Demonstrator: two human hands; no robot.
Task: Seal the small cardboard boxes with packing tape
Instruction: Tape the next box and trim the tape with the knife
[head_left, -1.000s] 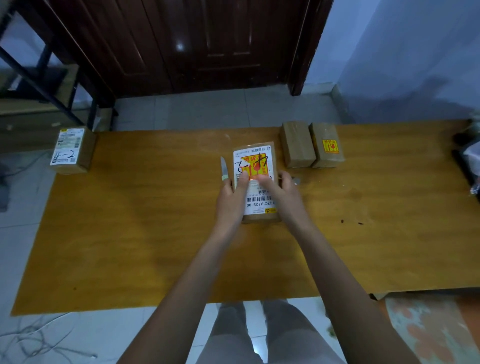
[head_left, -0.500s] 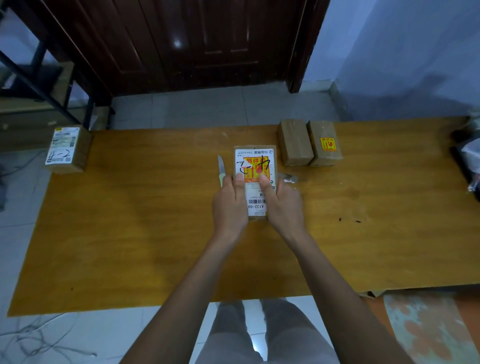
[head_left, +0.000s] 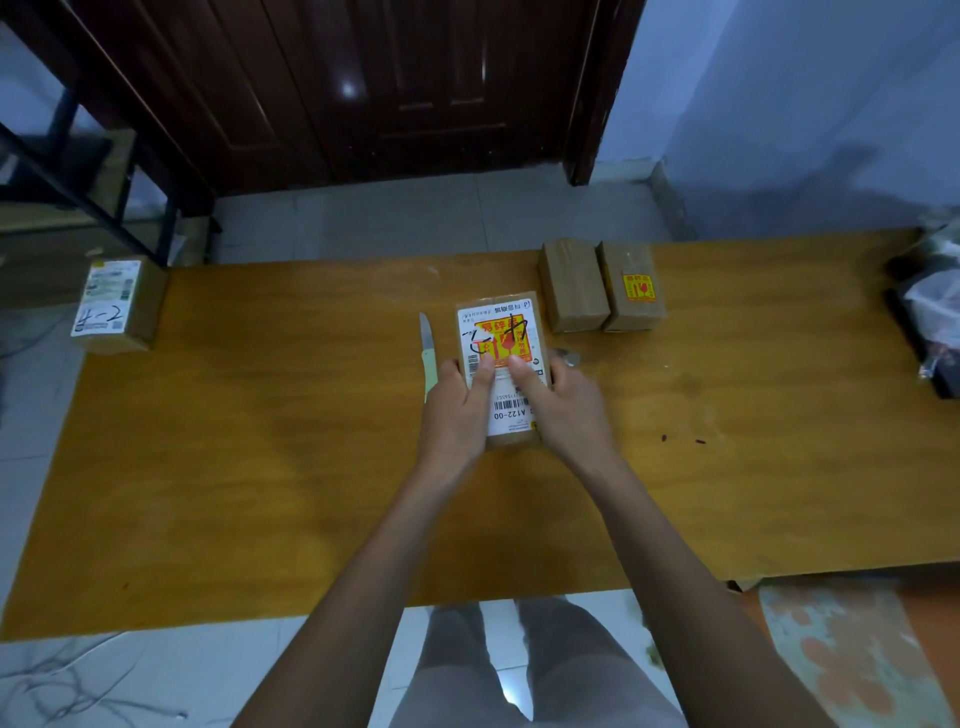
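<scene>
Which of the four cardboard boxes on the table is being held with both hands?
The centre box with the large white label; left hand and right hand press it. The other three lie untouched.

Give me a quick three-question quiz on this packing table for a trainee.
1. True or false: the knife lies left of the box under the hands.
2. How many boxes stand on the table altogether?
3. The left hand and right hand: A) lifted off, B) pressing the box's top, C) holding tape.

Key: 1 true; 2 four; 3 B.
</scene>
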